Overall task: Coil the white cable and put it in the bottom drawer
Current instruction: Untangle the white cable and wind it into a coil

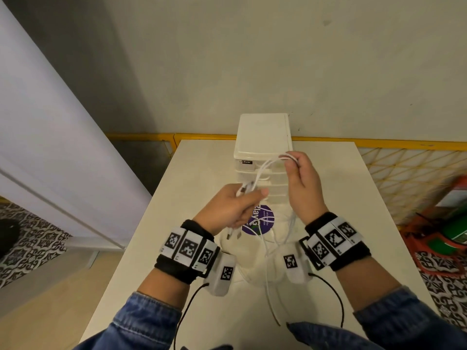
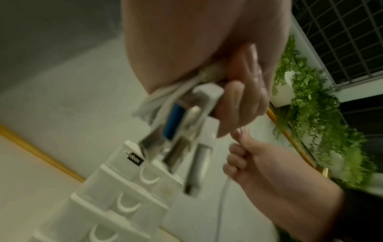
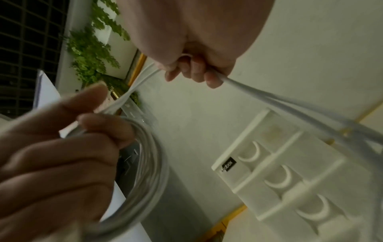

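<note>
Both hands held the white cable above the table, in front of the drawer unit.

The white table (image 1: pixel 328 188) carried a white multi-drawer unit (image 1: pixel 262 137) at its far edge, drawers closed. The left hand (image 1: pixel 227 210) gripped gathered loops and the plug ends with curled fingers. The right hand (image 1: pixel 302 183) pinched several strands of the white cable (image 1: pixel 262 170); slack hung to the tabletop.

The front of the drawer unit (image 1: pixel 262 173) is partly crossed by the white cable (image 1: pixel 265 168), stretched between both raised hands. Bare table (image 1: pixel 366 210) is left at both sides of the unit.
</note>
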